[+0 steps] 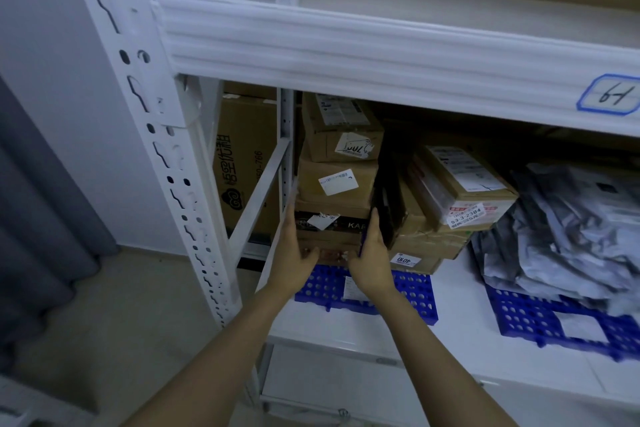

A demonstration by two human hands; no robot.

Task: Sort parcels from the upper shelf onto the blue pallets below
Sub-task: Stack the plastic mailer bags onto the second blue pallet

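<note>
A stack of cardboard parcels stands on the left blue pallet (pixel 412 291) on the lower shelf. Its bottom parcel is a dark printed box (pixel 332 230) with a torn white label. My left hand (pixel 294 253) lies flat against that box's left side, thumb under its front edge. My right hand (pixel 372 253) presses its right side with straight fingers. Two brown boxes (pixel 337 180) sit on top of it. The upper shelf (pixel 415 7) shows a bare white board.
More brown parcels (pixel 457 191) lean to the right of the stack. Grey plastic mailer bags (pixel 568 232) are heaped on a second blue pallet (pixel 526 319) at the right. A white rack post (pixel 166 149) stands left, and a large carton (pixel 242 166) sits behind it.
</note>
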